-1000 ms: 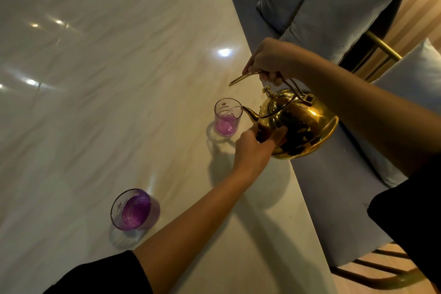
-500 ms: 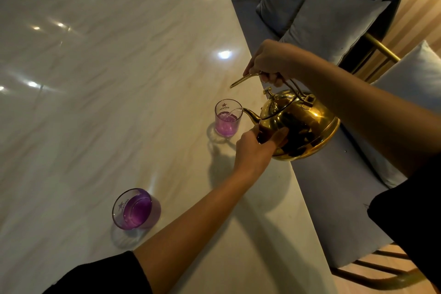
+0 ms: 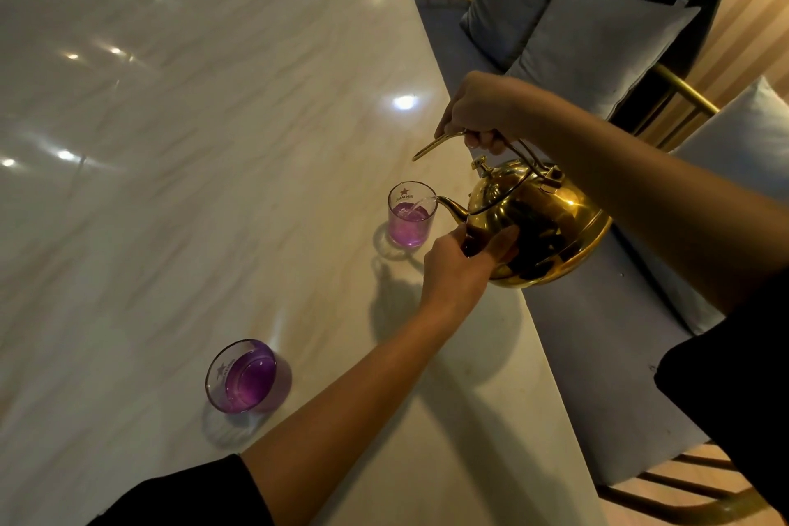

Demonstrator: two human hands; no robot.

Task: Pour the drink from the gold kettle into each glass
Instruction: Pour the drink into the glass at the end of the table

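A person's right hand [image 3: 482, 111] grips the handle of a tilted gold kettle [image 3: 538, 226] while the left hand [image 3: 461, 265] cups its underside, a thin stream falling into the far glass [image 3: 410, 214] (the near glass [image 3: 243, 376] already holds purple drink) on the marble worktop [image 3: 192, 141].

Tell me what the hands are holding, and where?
The gold kettle: right hand grips its handle on top, left hand steadies its front side.
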